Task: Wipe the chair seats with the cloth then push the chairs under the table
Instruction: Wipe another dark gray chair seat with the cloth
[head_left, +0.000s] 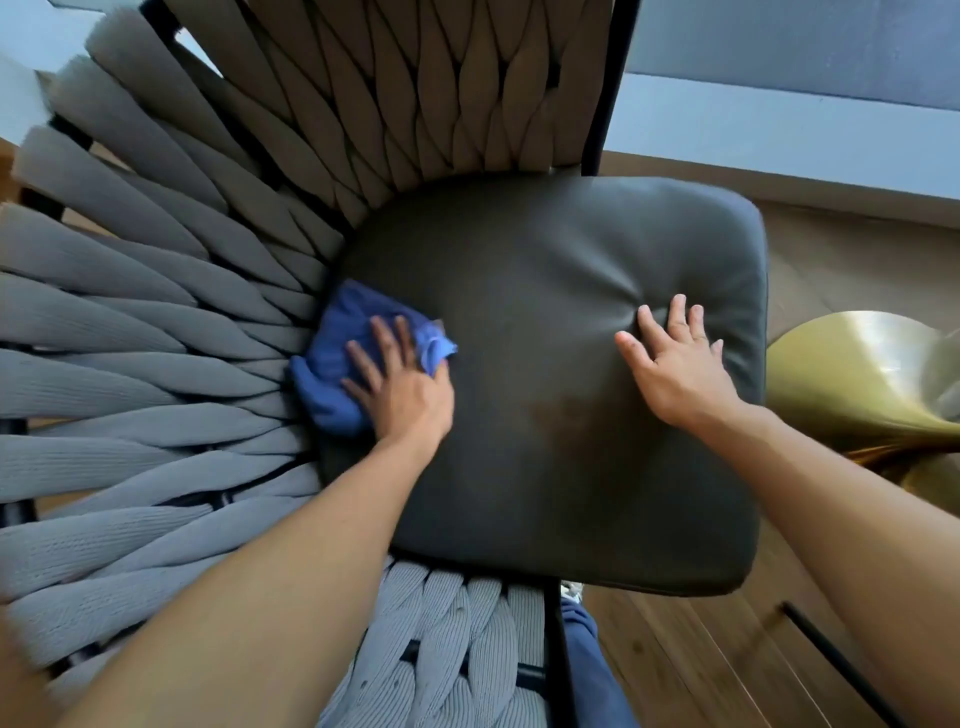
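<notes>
Cloth (332, 358), soft and bunched, lies under the left grip (400, 379), fingers spread pressing it; right grip (680, 364) flat, steadying the seat cushion (545, 467).

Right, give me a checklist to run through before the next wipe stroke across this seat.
1. Cloth under the left hand: ok, fingers press it flat.
2. Cloth on the seat cushion: ok, at its edge beside the woven armrest.
3. Right hand steadying the cushion: ok, flat on it.
4. Stroke path free: ok, bare cushion between the hands.
5. Seat clean: cannot tell, faint brownish patch.
</notes>
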